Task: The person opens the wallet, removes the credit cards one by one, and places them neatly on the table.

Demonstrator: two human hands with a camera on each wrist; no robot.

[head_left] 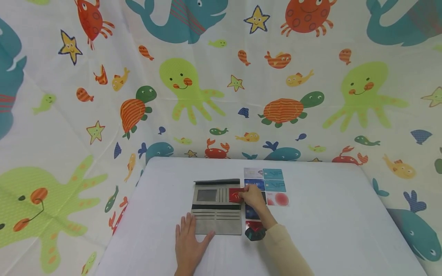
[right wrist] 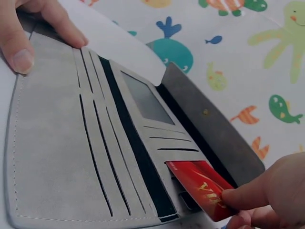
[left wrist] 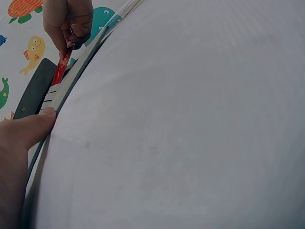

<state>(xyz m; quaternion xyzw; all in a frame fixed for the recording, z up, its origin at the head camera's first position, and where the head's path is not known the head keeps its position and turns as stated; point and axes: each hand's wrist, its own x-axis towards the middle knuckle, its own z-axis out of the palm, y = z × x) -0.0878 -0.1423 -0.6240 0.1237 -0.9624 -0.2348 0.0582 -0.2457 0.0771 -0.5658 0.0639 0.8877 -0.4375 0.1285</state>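
Observation:
A grey wallet (head_left: 221,226) lies opened out on the white table, with rows of card slots and a clear window. Between thumb and fingers my right hand (head_left: 253,196) pinches a red VIP card (right wrist: 198,183). The card's inner edge is at the slots beside the window in the right wrist view; how deep it sits I cannot tell. My left hand (head_left: 190,243) rests at the wallet's lower left corner, its fingers spread and its thumb (left wrist: 40,121) on the near edge.
Right of the wallet, several cards lie in two columns, among them a teal VIP card (head_left: 274,186) and a white card with a red circle (head_left: 277,199). A dark device (head_left: 255,233) sits at the right wrist. Behind the table (head_left: 328,214) hangs a sea-animal cloth (head_left: 221,76).

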